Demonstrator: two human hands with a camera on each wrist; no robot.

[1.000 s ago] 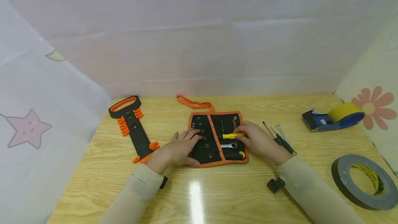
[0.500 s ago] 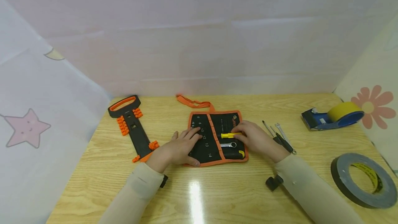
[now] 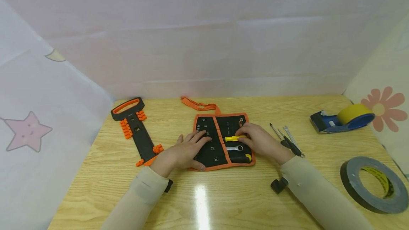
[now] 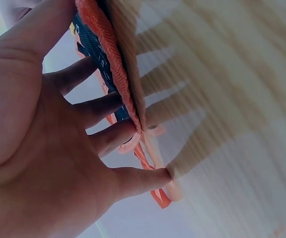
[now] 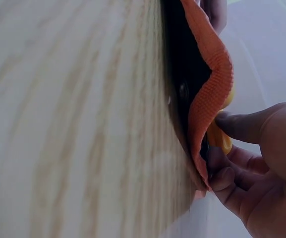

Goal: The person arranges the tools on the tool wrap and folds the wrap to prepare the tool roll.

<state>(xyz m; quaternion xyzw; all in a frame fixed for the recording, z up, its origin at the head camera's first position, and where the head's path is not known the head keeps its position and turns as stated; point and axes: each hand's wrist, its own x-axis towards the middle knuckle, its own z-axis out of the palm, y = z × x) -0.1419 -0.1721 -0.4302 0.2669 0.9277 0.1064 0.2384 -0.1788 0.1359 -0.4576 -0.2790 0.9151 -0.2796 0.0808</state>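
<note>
Right hand [image 3: 260, 139] pinches a yellow handle [image 3: 230, 138], likely light, best held near its end; left hand [image 3: 186, 152] lies spread on pouch [image 3: 222, 143].

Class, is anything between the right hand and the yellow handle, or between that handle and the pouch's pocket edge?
Nothing visible is: the right hand pinches the yellow handle, whose end faces the pocket edge. The wrench lies alongside, not between.
</note>
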